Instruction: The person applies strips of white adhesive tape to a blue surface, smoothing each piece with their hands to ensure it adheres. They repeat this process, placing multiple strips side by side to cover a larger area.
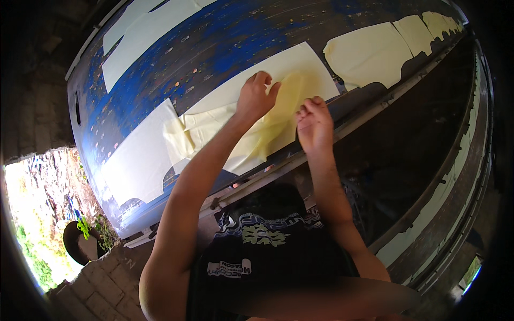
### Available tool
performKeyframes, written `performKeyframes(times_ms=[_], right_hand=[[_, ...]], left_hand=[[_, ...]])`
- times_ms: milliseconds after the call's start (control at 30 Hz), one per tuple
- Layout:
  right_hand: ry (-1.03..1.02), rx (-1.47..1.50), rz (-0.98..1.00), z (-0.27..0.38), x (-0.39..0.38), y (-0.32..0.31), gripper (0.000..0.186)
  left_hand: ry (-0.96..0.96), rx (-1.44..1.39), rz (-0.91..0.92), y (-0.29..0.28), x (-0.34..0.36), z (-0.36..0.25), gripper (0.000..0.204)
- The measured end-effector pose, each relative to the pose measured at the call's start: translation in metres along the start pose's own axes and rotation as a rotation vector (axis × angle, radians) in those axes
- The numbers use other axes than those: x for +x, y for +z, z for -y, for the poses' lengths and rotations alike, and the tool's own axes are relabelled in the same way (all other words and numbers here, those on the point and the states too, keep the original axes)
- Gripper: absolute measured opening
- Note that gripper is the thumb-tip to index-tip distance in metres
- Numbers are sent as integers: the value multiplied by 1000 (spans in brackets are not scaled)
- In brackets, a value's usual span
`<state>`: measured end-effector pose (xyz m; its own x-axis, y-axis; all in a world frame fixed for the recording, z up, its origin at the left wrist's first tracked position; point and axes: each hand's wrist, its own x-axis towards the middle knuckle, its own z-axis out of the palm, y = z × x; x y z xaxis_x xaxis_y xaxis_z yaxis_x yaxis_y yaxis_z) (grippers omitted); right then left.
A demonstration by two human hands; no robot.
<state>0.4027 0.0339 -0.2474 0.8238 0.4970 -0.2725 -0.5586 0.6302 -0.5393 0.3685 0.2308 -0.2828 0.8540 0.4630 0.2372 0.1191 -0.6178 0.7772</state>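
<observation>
A person in a black printed top leaned over a long work table (230, 51), its dark surface flecked with blue, both bare hands raised above the near edge. The left hand (258, 97) hovered with thumb and fingers curved and a gap between their tips; whether it gripped anything could not be told. The right hand (315, 125), palm partly in view, had its fingers bent inward, and its hold was likewise unclear. Between the two hands was a thin yellow sheet (289, 101) (blurred and partly see-through), spread above a large white piece (316, 75) on the table. A crumpled cream sheet (211, 124) lay across that piece, left of the yellow one and partly behind the left forearm. Another white piece (136, 155) lay farther left, near the table's end, while cream pieces (369, 53) lined the edge to the right. More white sheets (142, 51) lay along the far side. A dark round container (80, 243) stood beyond the table's left end.
</observation>
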Motion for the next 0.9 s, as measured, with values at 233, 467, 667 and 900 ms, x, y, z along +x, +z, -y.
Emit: performKeyframes(times_ms=[233,467,667,900], right_hand=[[59,71,38,52,30,-44,8],[299,37,84,55,67,-47,8],[401,-250,217,50,88,-20,10],[258,-1179,1321,13,116,32,18]], left_hand=[[-11,338,372,26,34,3,42],[-90,40,-120,-29,-43,-12,29],[-63,133,-567,-79,-138,-36,15],[-331,139,-854,-72,-221,-60,11]])
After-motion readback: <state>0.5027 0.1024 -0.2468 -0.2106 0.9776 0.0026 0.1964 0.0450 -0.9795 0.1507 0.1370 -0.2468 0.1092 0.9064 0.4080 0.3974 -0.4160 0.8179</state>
